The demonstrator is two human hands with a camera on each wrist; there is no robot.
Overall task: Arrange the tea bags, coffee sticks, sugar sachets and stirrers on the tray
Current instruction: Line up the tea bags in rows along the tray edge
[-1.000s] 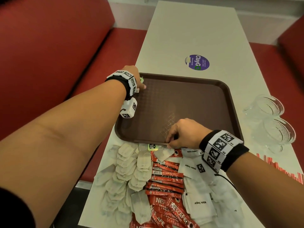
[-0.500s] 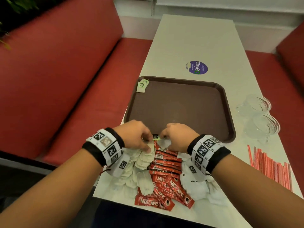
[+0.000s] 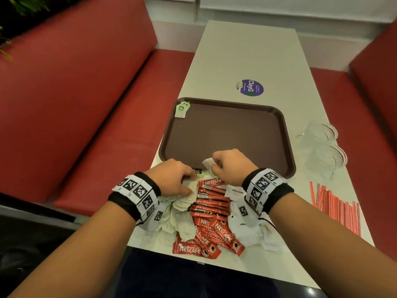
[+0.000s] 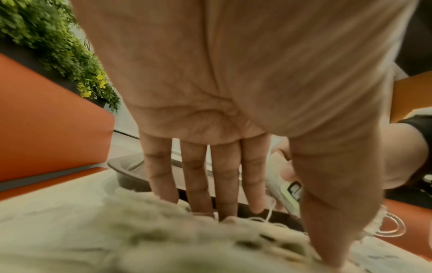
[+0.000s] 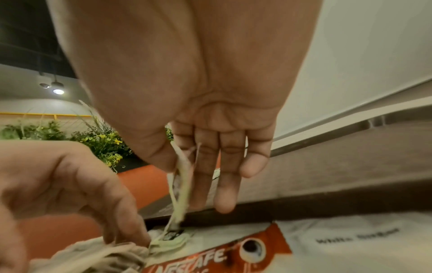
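A brown tray (image 3: 227, 134) lies mid-table with one tea bag (image 3: 181, 109) in its far-left corner. In front of it lie a pile of tea bags (image 3: 182, 207), red coffee sticks (image 3: 211, 204) and white sugar sachets (image 3: 243, 230). Red-striped stirrers (image 3: 337, 209) lie at the right. My left hand (image 3: 191, 182) reaches into the pile, thumb and fingers (image 4: 224, 203) pinching a tea bag. My right hand (image 3: 211, 165) pinches another tea bag (image 5: 182, 184) at the tray's near rim. Its string runs down to a green tag (image 5: 174, 234).
Two glass cups (image 3: 322, 136) stand right of the tray. A purple sticker (image 3: 250, 88) is on the table beyond it. Red benches (image 3: 96, 104) flank the table on both sides. The near table edge runs just behind the piles.
My left hand left a tea bag in the tray's far-left corner and came back to the pile. My right hand has lifted a tea bag at the near rim.
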